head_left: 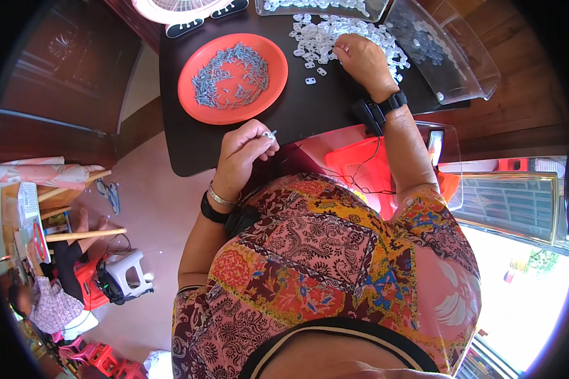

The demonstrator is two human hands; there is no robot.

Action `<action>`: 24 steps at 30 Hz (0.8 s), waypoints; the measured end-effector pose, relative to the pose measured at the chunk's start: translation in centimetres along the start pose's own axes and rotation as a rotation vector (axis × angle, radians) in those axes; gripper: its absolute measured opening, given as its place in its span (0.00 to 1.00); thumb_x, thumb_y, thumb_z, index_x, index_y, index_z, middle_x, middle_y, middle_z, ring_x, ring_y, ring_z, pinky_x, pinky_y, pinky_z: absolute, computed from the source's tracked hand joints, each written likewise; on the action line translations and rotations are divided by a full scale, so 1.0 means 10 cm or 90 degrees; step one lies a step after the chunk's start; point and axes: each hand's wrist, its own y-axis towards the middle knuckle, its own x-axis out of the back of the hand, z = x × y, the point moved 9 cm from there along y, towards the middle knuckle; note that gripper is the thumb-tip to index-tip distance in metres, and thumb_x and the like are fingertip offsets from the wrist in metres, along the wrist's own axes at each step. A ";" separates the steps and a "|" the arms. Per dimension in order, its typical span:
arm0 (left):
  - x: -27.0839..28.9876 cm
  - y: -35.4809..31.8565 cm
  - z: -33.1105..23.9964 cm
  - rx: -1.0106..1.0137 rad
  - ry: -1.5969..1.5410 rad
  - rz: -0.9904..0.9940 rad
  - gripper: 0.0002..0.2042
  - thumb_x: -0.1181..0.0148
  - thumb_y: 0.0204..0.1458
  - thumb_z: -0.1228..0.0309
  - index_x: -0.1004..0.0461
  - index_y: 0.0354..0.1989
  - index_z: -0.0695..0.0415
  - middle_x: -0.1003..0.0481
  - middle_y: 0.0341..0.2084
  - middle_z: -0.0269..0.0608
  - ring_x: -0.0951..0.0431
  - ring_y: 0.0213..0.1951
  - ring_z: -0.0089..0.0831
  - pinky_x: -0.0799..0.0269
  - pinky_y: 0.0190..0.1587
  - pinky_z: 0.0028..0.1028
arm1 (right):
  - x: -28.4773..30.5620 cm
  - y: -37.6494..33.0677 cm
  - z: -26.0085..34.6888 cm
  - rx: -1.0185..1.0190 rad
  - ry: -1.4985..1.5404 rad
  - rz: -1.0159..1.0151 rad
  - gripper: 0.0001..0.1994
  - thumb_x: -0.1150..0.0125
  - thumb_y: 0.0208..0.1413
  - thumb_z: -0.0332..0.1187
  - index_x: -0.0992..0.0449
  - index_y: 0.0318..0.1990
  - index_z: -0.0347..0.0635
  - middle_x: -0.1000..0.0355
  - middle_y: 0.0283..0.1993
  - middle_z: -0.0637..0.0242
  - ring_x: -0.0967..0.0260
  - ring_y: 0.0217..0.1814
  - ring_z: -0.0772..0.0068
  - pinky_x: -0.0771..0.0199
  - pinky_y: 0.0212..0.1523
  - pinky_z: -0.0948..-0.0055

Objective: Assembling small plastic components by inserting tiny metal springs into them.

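Note:
My left hand (245,151) is just off the table's near edge, thumb and fingers pinching a small white plastic piece (270,136) with a grey screw sticking out of it. Over a heap of small white two-holed plastic pieces (316,38) is my right hand (365,62), its fingers curled down among them. Whatever those fingertips pinch is too hidden to make out. Beyond my left hand, an orange-red round plate (278,82) holds many grey screws (250,60), spread in a rough ring.
The dark table (189,148) carries a clear tray (487,82) of plastic pieces at right and another clear tray (385,9) at the back. A fan (180,7) stands at far left. A red stool (360,167) is below the table edge. Another person (57,303) sits at left.

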 end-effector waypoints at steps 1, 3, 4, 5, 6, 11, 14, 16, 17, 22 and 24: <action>0.00 0.00 0.00 0.000 -0.001 -0.001 0.07 0.50 0.54 0.73 0.29 0.29 0.62 0.25 0.25 0.36 0.28 0.28 0.18 0.33 0.31 0.19 | 0.00 0.00 0.00 0.001 0.003 0.000 0.07 0.45 0.52 0.35 0.25 0.31 0.43 0.26 0.31 0.57 0.27 0.36 0.52 0.27 0.38 0.59; 0.00 0.00 -0.01 -0.001 0.001 0.001 0.07 0.50 0.54 0.73 0.29 0.29 0.62 0.25 0.25 0.36 0.28 0.28 0.18 0.33 0.31 0.19 | -0.01 0.00 0.00 0.001 0.005 0.001 0.07 0.45 0.52 0.35 0.25 0.31 0.43 0.26 0.31 0.57 0.27 0.36 0.52 0.27 0.38 0.59; -0.01 0.00 -0.01 -0.003 0.002 0.003 0.06 0.50 0.54 0.73 0.29 0.29 0.62 0.25 0.25 0.36 0.28 0.28 0.18 0.33 0.30 0.19 | -0.01 0.00 -0.01 0.001 0.007 0.000 0.07 0.45 0.52 0.35 0.25 0.31 0.43 0.26 0.31 0.57 0.27 0.36 0.52 0.27 0.38 0.59; -0.01 0.00 -0.02 -0.003 0.002 0.003 0.06 0.50 0.54 0.73 0.29 0.29 0.62 0.25 0.25 0.36 0.28 0.28 0.18 0.33 0.30 0.19 | -0.01 0.00 -0.01 0.001 0.009 -0.001 0.07 0.45 0.52 0.35 0.25 0.31 0.43 0.26 0.32 0.57 0.27 0.36 0.52 0.27 0.38 0.59; -0.01 0.00 -0.02 -0.001 0.003 0.003 0.06 0.50 0.54 0.73 0.29 0.29 0.62 0.25 0.25 0.36 0.28 0.28 0.18 0.33 0.30 0.19 | -0.01 0.00 -0.01 0.001 0.009 0.000 0.07 0.45 0.52 0.35 0.25 0.31 0.43 0.26 0.32 0.57 0.27 0.36 0.52 0.27 0.38 0.59; -0.01 0.00 -0.01 -0.002 0.001 0.006 0.06 0.50 0.54 0.73 0.28 0.29 0.62 0.25 0.25 0.35 0.28 0.28 0.18 0.33 0.30 0.19 | -0.03 0.00 -0.05 -0.009 0.037 0.005 0.07 0.45 0.52 0.36 0.25 0.31 0.43 0.25 0.32 0.58 0.27 0.36 0.52 0.27 0.38 0.59; -0.01 0.00 -0.01 -0.002 0.002 0.005 0.06 0.50 0.54 0.73 0.28 0.29 0.63 0.25 0.25 0.35 0.28 0.27 0.18 0.33 0.30 0.19 | -0.01 0.00 -0.03 -0.003 0.041 0.002 0.07 0.44 0.52 0.36 0.24 0.31 0.43 0.25 0.31 0.58 0.27 0.36 0.52 0.27 0.38 0.59; -0.01 0.00 -0.02 -0.003 0.002 0.002 0.06 0.50 0.54 0.73 0.29 0.29 0.63 0.26 0.24 0.35 0.28 0.27 0.18 0.33 0.30 0.19 | -0.01 0.00 -0.03 -0.003 0.046 0.003 0.07 0.44 0.52 0.36 0.24 0.31 0.43 0.25 0.31 0.58 0.27 0.35 0.53 0.27 0.37 0.59; -0.01 0.00 -0.02 -0.003 0.002 0.002 0.06 0.50 0.54 0.73 0.29 0.29 0.63 0.26 0.24 0.35 0.28 0.27 0.18 0.33 0.30 0.19 | -0.01 0.00 -0.03 -0.002 0.052 0.004 0.07 0.44 0.52 0.36 0.24 0.31 0.44 0.25 0.31 0.58 0.27 0.35 0.53 0.27 0.37 0.60; -0.01 -0.01 -0.02 -0.007 0.005 0.000 0.06 0.50 0.54 0.73 0.29 0.29 0.63 0.26 0.24 0.35 0.29 0.27 0.18 0.34 0.30 0.19 | -0.03 -0.01 -0.05 -0.006 0.067 0.009 0.07 0.44 0.52 0.37 0.24 0.32 0.44 0.25 0.31 0.59 0.27 0.35 0.53 0.27 0.37 0.60; -0.01 -0.01 -0.01 -0.006 0.008 0.000 0.07 0.50 0.54 0.73 0.29 0.29 0.63 0.26 0.24 0.35 0.29 0.27 0.18 0.34 0.30 0.19 | -0.04 -0.02 -0.05 -0.008 0.073 0.013 0.07 0.44 0.52 0.37 0.24 0.32 0.44 0.25 0.31 0.59 0.27 0.35 0.53 0.27 0.37 0.61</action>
